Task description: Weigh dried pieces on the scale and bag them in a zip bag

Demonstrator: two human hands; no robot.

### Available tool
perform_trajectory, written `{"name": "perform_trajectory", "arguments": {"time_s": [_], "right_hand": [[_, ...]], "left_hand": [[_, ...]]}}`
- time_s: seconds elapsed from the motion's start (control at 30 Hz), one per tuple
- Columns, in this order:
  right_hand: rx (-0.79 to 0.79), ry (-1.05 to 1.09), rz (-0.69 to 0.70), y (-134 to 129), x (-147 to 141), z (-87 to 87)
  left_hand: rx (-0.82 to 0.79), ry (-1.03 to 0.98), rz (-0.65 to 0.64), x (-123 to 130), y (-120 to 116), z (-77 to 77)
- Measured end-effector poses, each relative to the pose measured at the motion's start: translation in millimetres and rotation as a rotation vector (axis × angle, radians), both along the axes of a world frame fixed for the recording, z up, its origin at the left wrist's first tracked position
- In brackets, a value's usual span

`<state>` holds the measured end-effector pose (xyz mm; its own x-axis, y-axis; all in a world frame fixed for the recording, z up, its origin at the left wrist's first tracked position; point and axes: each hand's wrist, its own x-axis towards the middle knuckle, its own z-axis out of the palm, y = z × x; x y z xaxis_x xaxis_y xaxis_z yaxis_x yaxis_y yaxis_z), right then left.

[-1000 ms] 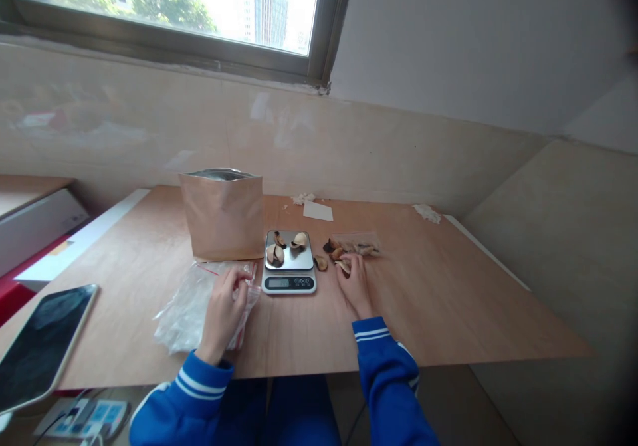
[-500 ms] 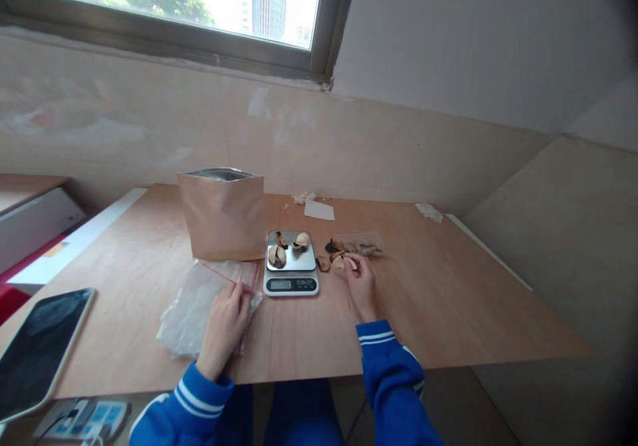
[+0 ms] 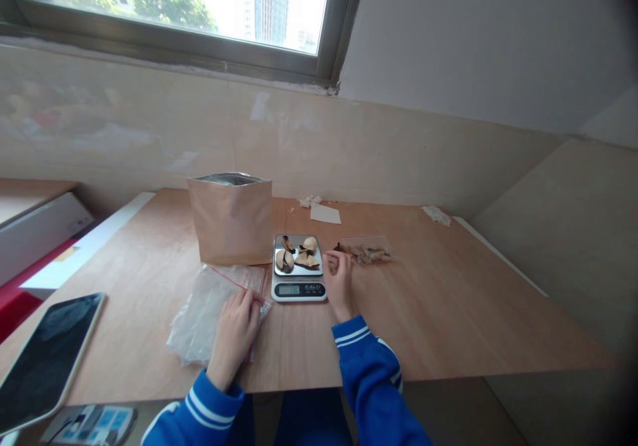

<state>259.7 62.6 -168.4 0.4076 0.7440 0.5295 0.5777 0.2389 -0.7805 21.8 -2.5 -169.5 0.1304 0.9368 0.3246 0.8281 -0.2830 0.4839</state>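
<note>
— Biggest thing in view?
— A plywood table [image 3: 438, 313] under a window [image 3: 174, 7].
— And on it?
— An upright kraft pouch [image 3: 232, 221] toward the back, a dark tablet [image 3: 47, 353] at the left edge, a clear zip bag [image 3: 209, 320] lying flat in front of the pouch.
— Left hand [image 3: 234, 336]?
— Half open, down on that bag's edge; a real grip or mere contact, impossible to tell.
— Right hand [image 3: 339, 283]?
— Loosely curled, just beside the digital scale [image 3: 298, 292]; nothing visible in it, though the fingers may hide something.
— On the scale?
— Curved shell pieces [image 3: 294, 256], all on the steel pan.
— Right of that?
— A small clear packet of brown fragments [image 3: 366, 253].
</note>
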Motion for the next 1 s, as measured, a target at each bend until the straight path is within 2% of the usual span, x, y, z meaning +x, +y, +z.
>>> {"name": "perform_trajectory", "arguments": {"time_s": [0.13, 0.27, 0.53, 0.8, 1.0], "right_hand": [[0.018, 0.003, -0.106, -15, 27, -11.2], [-0.018, -0.026, -0.080, -20, 43, -22.5], [-0.077, -0.238, 0.045, -19, 37, -30.0], [-0.093, -0.267, 0.058, -17, 39, -36.0], [-0.106, -0.255, 0.061, -17, 40, -36.4]], "left_hand": [[0.011, 0.007, 0.002, 0, 0, -0.9], [0.004, -0.018, 0.013, 0, -2, -0.6], [-0.013, -0.059, 0.062, -2, -11, 5.5], [-0.012, -0.110, -0.056, -14, -34, -2.6], [-0.015, -0.055, -0.113, -16, -47, 1.2]]}}
